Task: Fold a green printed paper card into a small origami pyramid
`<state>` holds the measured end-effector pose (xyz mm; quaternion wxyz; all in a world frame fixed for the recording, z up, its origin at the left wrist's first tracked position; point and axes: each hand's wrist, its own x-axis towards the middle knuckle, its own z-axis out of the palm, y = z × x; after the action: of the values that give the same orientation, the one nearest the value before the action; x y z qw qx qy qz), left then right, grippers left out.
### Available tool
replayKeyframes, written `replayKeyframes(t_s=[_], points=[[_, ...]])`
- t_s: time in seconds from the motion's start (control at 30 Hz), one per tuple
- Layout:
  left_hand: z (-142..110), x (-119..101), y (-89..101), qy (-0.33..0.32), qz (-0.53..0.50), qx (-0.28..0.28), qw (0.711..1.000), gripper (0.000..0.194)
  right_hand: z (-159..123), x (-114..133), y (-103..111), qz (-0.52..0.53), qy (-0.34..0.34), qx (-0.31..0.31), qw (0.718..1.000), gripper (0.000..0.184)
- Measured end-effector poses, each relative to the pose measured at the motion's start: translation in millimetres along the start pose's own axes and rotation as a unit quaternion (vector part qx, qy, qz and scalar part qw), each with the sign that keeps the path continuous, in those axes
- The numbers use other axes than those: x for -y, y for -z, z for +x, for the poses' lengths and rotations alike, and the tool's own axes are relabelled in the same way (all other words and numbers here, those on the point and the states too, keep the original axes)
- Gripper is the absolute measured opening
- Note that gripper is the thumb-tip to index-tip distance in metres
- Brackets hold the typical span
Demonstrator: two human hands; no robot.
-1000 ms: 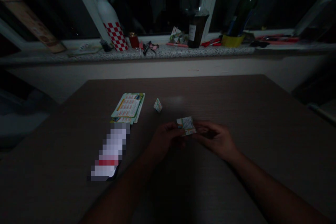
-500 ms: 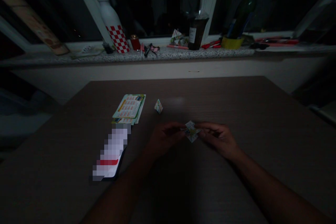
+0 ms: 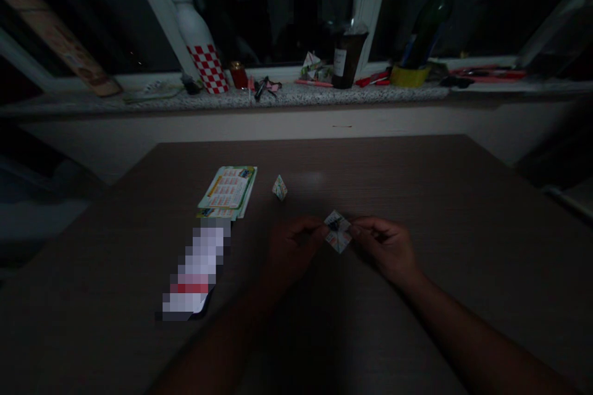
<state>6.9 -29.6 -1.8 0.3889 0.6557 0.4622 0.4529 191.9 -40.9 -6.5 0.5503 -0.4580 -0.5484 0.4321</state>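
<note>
Over the middle of the table, a small folded piece of printed paper (image 3: 338, 232) is held between my two hands. It looks like a square turned on its corner, with dark lines crossing its face. My left hand (image 3: 295, 247) pinches its left corner between thumb and fingers. At the opposite corner, my right hand (image 3: 386, 245) has the same kind of pinch. Just beyond my left hand stands a small pointed folded-paper shape (image 3: 280, 188). To its left lies a stack of printed calendar cards (image 3: 229, 188).
A phone (image 3: 197, 271) with a blurred-out screen lies left on the brown table (image 3: 417, 179). Behind it, the stone windowsill (image 3: 296, 95) carries a checkered white bottle (image 3: 206, 52), a dark plastic cup (image 3: 348, 55), a green bottle (image 3: 428, 21) and pens.
The folded paper has gone from a four-pointed star shape to a flatter square, showing different faces. Both hands stay in nearly the same place, still gripping its sides.
</note>
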Motion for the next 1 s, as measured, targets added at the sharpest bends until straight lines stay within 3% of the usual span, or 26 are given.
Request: replayKeyframes(t_s=[0.33,0.43,0.6,0.83,1.0], points=[[-5,-2,-20.1,0.083,-0.084,-0.062,0.991,0.016,-6,4,-12,-0.021,-0.016,-0.068,0.997,0.022],[-5,-3,-21.1,0.095,-0.126,-0.080,0.984,0.026,-5,3,-11,-0.018,-0.017,-0.082,0.996,0.023],[-6,-2,-20.8,0.096,-0.165,-0.053,0.980,0.026,-2,0,-9,0.041,-0.030,-0.098,0.994,0.030],[-5,-7,-18.8,0.056,-0.092,-0.035,0.994,0.005,-1,-3,-9,0.041,-0.025,-0.044,0.998,0.024],[-6,-4,-13.1,0.012,-0.020,0.030,0.999,0.017,-1,-4,-5,0.029,-0.018,-0.028,0.999,0.014]])
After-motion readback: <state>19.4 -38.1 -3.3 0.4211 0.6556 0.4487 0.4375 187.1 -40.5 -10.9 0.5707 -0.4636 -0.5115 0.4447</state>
